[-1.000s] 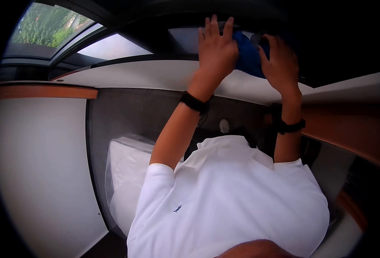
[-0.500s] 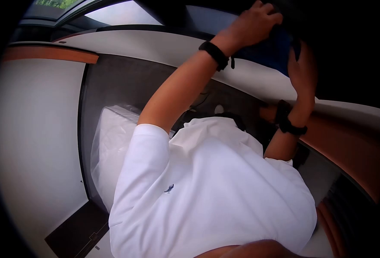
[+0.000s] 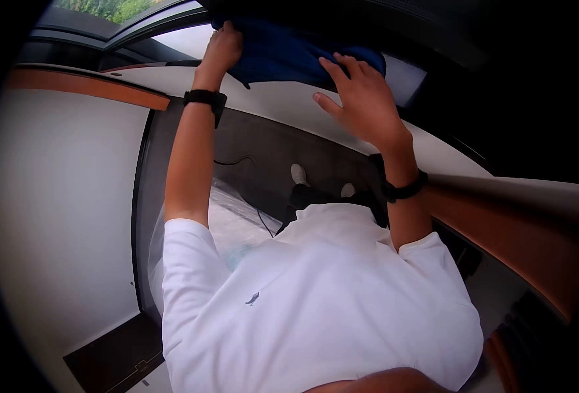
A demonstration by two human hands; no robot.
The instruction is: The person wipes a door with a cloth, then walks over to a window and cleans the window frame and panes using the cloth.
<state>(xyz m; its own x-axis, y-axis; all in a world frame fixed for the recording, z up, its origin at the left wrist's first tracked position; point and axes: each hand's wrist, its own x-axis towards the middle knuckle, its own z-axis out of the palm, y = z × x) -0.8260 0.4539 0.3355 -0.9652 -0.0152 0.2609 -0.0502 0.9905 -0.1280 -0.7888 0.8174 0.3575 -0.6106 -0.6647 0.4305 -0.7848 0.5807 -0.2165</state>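
A dark blue cloth [image 3: 279,56] lies spread along the window ledge at the top of the view; its upper part fades into shadow. My left hand [image 3: 226,49] is closed on the cloth's left end, fingers curled into it. Toward the other end, my right hand [image 3: 368,101] is open with thumb and fingers apart. Its fingertips reach over the cloth's lower edge, and I cannot tell how firmly they touch it. Both wrists carry black bands.
A window [image 3: 115,10] shows greenery at upper left. Below the cloth runs a white ledge [image 3: 296,98]. Something pale in clear plastic [image 3: 237,209] stands by my left side, with a black cable near it. Brown wood trim [image 3: 499,223] runs along the right.
My left hand has moved far to the left, and the blue cloth now stretches out wider. My right hand has shifted left and its fingers are spread.
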